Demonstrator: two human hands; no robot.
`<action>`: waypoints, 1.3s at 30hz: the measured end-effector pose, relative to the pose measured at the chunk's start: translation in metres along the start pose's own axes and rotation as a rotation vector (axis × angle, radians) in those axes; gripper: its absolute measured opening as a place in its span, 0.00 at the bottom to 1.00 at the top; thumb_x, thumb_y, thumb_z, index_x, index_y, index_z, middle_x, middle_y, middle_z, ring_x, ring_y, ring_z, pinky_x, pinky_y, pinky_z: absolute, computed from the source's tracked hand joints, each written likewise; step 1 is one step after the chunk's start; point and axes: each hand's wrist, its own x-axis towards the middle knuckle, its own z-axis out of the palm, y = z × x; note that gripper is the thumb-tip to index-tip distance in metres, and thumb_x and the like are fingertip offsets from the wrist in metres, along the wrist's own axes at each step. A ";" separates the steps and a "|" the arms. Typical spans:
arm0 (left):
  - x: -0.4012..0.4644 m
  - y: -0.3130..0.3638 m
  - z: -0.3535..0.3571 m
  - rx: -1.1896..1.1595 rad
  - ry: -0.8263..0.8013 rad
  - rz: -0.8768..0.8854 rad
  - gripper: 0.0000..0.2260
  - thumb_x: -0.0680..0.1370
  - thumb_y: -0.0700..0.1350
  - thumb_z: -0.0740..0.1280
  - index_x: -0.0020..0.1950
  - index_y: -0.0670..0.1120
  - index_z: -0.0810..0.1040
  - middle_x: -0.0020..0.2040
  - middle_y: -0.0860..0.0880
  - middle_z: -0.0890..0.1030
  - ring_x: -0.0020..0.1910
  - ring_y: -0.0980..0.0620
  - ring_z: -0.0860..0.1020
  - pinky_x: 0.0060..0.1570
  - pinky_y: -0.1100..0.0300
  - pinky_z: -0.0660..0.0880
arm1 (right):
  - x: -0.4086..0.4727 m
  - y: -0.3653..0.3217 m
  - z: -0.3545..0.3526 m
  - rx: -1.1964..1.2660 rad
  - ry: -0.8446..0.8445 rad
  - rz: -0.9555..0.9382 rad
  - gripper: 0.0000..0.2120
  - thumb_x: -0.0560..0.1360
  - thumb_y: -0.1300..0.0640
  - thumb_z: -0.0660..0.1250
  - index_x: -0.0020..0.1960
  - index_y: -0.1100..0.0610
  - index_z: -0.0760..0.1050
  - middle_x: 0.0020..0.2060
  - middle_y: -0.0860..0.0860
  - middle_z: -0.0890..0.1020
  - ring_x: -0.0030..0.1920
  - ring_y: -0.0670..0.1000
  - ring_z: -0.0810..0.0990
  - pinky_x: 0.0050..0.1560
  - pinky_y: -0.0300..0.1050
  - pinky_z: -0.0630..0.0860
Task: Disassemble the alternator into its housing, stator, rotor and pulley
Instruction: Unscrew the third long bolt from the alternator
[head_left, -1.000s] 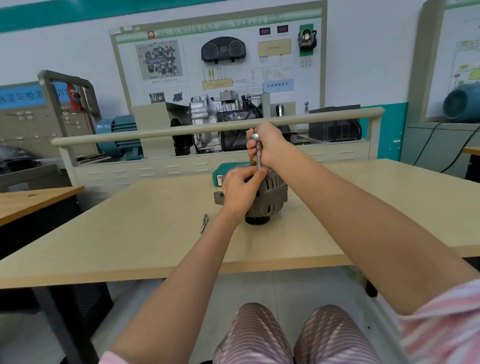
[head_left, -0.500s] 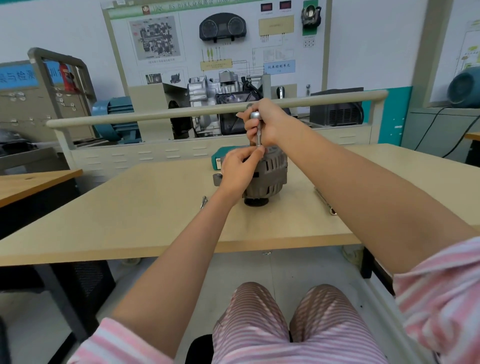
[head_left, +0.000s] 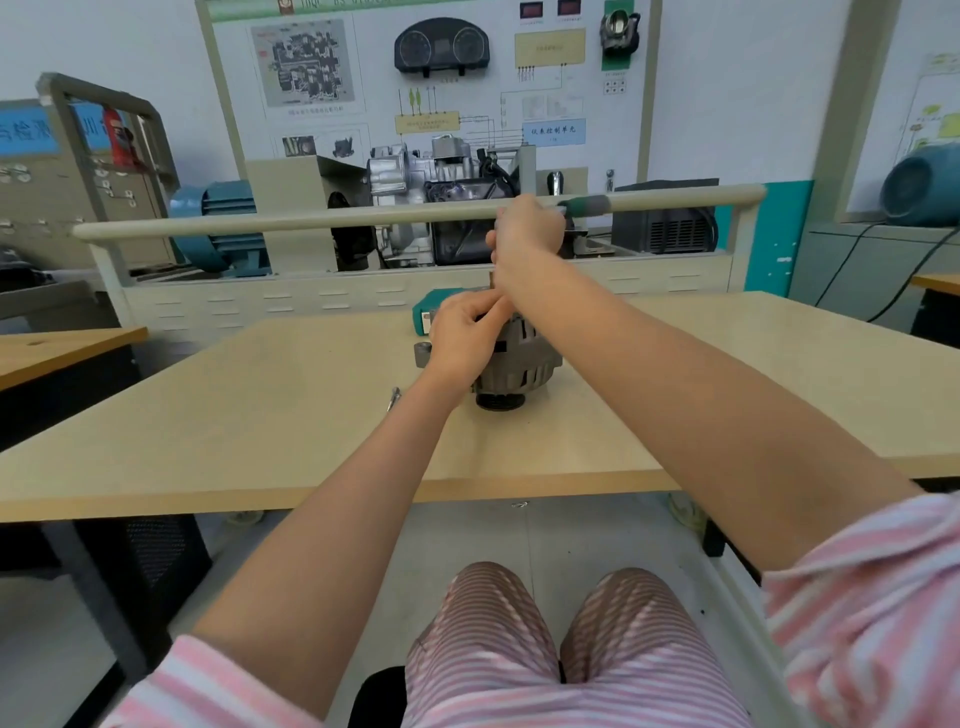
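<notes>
Two hands worked the alternator (head_left: 519, 358), which stood pulley-down mid-table (head_left: 260, 415): left hand (head_left: 462, 338) pinched its top, right hand (head_left: 527, 228) clenched a green-handled tool (head_left: 584, 205). Likely heavy, rigid metal (best gripped by the ribbed body).

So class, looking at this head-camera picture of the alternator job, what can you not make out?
- Tool tip and fastener on the alternator: hidden behind the left hand and right forearm.
- Tool shaft: covered by the right hand; handle blurred.
- Small metal piece on the table: too small to identify.
- Teal box: mostly hidden behind the left hand.
</notes>
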 end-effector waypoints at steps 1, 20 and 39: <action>0.001 -0.001 0.000 -0.002 0.009 -0.004 0.17 0.80 0.44 0.65 0.32 0.57 0.79 0.39 0.45 0.80 0.44 0.44 0.76 0.48 0.49 0.72 | 0.000 0.001 0.002 0.015 0.031 -0.026 0.04 0.80 0.62 0.52 0.53 0.58 0.64 0.36 0.55 0.74 0.27 0.48 0.69 0.24 0.38 0.63; 0.000 0.001 -0.003 -0.013 -0.073 0.046 0.12 0.81 0.47 0.62 0.57 0.45 0.83 0.54 0.42 0.82 0.58 0.41 0.76 0.62 0.38 0.69 | 0.003 -0.014 -0.010 -0.154 -0.415 0.302 0.11 0.78 0.62 0.53 0.42 0.59 0.72 0.23 0.45 0.69 0.16 0.42 0.57 0.18 0.34 0.54; -0.001 0.003 0.002 0.001 -0.004 0.066 0.11 0.81 0.45 0.63 0.52 0.42 0.83 0.51 0.42 0.83 0.56 0.41 0.77 0.60 0.39 0.70 | -0.001 -0.011 -0.005 -0.199 -0.296 0.187 0.11 0.79 0.61 0.52 0.43 0.59 0.72 0.28 0.49 0.70 0.16 0.43 0.56 0.19 0.34 0.53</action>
